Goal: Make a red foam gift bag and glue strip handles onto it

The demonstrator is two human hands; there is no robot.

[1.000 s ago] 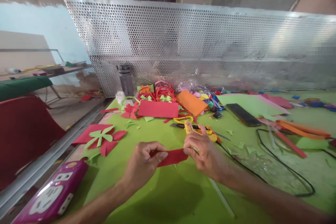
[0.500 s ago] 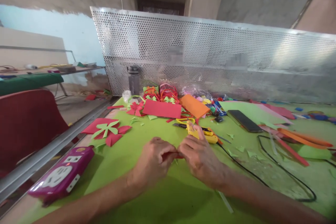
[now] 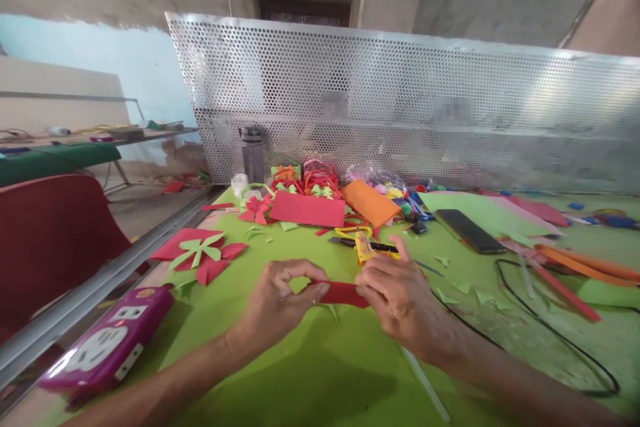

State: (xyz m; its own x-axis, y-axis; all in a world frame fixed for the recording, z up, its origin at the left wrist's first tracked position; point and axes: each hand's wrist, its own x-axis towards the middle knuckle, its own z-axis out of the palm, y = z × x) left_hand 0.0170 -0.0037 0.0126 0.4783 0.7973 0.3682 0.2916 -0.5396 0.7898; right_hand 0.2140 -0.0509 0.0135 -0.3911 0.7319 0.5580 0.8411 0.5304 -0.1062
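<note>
A small folded red paper strip (image 3: 341,293) is held just above the green table cover (image 3: 310,373) between both hands. My left hand (image 3: 277,303) pinches its left end with thumb and forefinger. My right hand (image 3: 400,297) pinches its right end, index finger raised. A yellow glue gun (image 3: 367,248) lies just beyond my right hand.
A purple power strip (image 3: 103,347) sits at the left edge, with red-and-green paper flowers (image 3: 200,255) behind it. Red sheet (image 3: 307,208), orange sheet (image 3: 370,202), phone (image 3: 467,230), black cable (image 3: 550,330) and scraps crowd the back. A perforated metal screen (image 3: 400,100) bounds the far side; a red chair (image 3: 50,240) stands left.
The hands closed together, folding the red strip until it was nearly hidden, then drew apart so the strip shows between them again. The view shifted slightly.
</note>
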